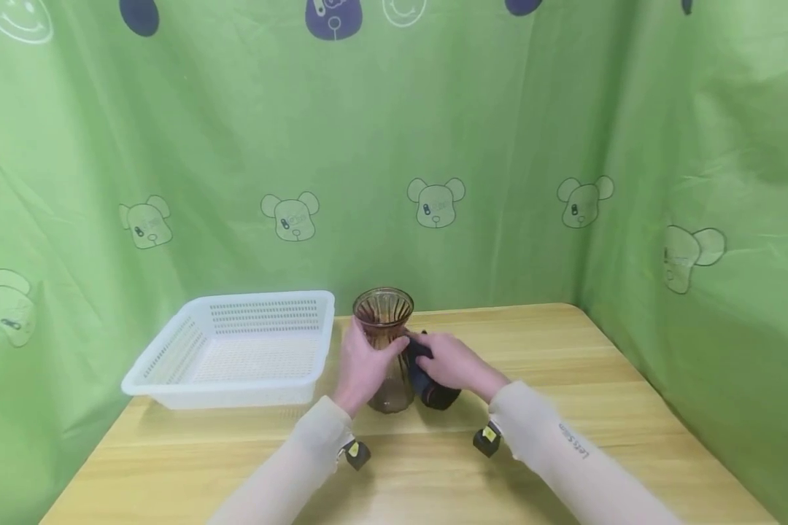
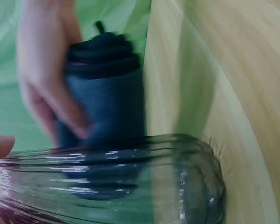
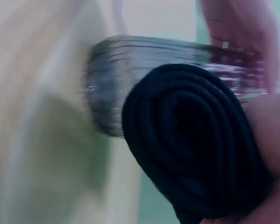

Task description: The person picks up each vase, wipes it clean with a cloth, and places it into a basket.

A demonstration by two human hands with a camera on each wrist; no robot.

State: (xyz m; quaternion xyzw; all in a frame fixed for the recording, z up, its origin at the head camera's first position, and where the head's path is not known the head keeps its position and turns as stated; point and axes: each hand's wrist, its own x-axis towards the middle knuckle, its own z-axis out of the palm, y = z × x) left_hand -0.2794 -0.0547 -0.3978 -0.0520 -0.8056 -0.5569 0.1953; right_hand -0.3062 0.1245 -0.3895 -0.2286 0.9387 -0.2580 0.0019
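Note:
A ribbed glass vase (image 1: 392,390) with an amber-purple flared rim stands upright near the middle of the table. My left hand (image 1: 361,362) grips it just below the rim, the thumb reaching across the near side. Close against the vase's right side is a dark navy rolled cloth (image 1: 425,375), tilted, held in my right hand (image 1: 452,359). The cloth's coiled end (image 3: 191,140) faces the right wrist view and partly covers the vase. Through the clear glass (image 2: 130,172), the left wrist view shows the lower part of the roll.
A white plastic basket (image 1: 236,396) with slotted walls sits left of the vase. The light wooden table (image 1: 565,452) extends to the right and front. Green printed curtains (image 1: 499,109) hang behind and at both sides.

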